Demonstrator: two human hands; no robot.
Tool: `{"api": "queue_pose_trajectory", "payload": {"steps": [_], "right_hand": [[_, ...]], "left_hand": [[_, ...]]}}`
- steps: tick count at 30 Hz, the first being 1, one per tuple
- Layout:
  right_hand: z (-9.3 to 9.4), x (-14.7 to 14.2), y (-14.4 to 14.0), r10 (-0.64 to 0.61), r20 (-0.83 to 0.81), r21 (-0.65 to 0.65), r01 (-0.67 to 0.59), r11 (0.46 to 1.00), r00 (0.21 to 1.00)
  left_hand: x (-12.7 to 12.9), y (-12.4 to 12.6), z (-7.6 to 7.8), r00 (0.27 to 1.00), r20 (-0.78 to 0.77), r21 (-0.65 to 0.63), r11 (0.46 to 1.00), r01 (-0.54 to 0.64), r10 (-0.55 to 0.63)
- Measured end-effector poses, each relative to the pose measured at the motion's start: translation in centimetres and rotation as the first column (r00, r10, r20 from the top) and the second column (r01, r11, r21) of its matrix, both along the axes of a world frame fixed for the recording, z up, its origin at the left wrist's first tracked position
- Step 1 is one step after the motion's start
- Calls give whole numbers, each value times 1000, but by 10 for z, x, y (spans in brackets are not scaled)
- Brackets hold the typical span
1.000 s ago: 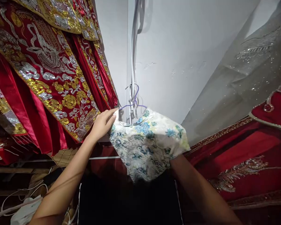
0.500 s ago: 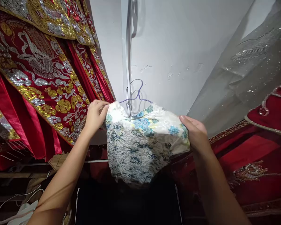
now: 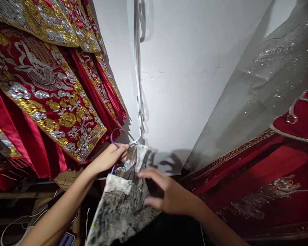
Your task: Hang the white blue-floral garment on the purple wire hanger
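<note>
A floral top [image 3: 125,208], with a white band and a crinkled body, hangs turned sideways on a thin purple clothes hanger [image 3: 112,137]. My left hand [image 3: 112,156] is closed round the hanger just below its hook, close to the top's neckline. Some of the hanger's wire shows inside the neck opening; the rest is hidden by cloth and fingers. My right hand [image 3: 166,193] is at the right side of the top, thumb and fingers apart and somewhat blurred. Whether its fingertips touch the cloth I cannot tell.
Red garments with gold and silver embroidery [image 3: 64,99] hang at left. A sparkly pale sheer cloth [image 3: 243,99] and a beaded red garment [image 3: 279,171] are at right. A metal rail [image 3: 138,68] runs along the white wall. A phone [image 3: 66,239] lies low at left.
The top has swung sideways and come lower and nearer. My left hand has gone from the shoulder cloth to the hanger. My right hand has let go of the other shoulder and moved inward.
</note>
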State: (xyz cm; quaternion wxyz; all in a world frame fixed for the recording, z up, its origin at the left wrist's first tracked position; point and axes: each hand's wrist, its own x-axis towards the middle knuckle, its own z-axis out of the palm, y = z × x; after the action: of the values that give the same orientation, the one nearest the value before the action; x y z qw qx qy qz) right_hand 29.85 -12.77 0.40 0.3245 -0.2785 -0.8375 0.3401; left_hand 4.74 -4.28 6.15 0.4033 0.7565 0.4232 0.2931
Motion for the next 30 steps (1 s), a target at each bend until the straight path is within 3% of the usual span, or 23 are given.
{"api": "queue_pose_trajectory", "payload": {"steps": [1, 3, 5, 7, 10, 13, 17, 20, 23, 25, 27, 30], "right_hand": [[-3, 1, 13, -129, -14, 121, 130, 984, 991], [-4, 4, 39, -327, -85, 323, 337, 885, 941], [3, 8, 61, -424, -112, 376, 433, 819, 899], [15, 16, 74, -439, -24, 272, 429, 862, 898], [34, 33, 79, -320, 111, -14, 324, 946, 941], [44, 48, 79, -375, -29, -230, 359, 905, 927], [52, 52, 97, -552, -331, -391, 421, 818, 765], [64, 49, 119, -565, -486, -395, 409, 822, 667], [76, 50, 135, -578, -521, -393, 424, 816, 628], [80, 54, 140, -598, -548, -387, 457, 801, 584], [76, 60, 141, -623, -567, -396, 485, 780, 539], [56, 67, 134, -679, -540, -429, 531, 731, 497]], "left_hand": [[-5, -5, 3, 997, 67, -50, 998, 32, -29], [-13, -13, 13, 984, 155, -134, 985, 110, -88], [-19, -20, 25, 968, 197, -193, 962, 193, -155], [-24, -22, 34, 956, 210, -218, 944, 248, -203], [-34, -19, 36, 958, 208, -212, 947, 241, -197], [-50, -10, 30, 970, 227, -148, 982, 122, -86], [-72, 1, 19, 987, 129, 100, 989, -112, 99], [-82, 6, 9, 947, 20, 333, 891, -307, 319], [-90, 13, -7, 878, 45, 409, 793, -451, 477], [-93, 19, -22, 838, 195, 330, 771, -545, 509], [-91, 25, -39, 788, 368, 125, 814, -567, 493], [-76, 30, -67, 757, 487, -179, 897, -403, 437]]}}
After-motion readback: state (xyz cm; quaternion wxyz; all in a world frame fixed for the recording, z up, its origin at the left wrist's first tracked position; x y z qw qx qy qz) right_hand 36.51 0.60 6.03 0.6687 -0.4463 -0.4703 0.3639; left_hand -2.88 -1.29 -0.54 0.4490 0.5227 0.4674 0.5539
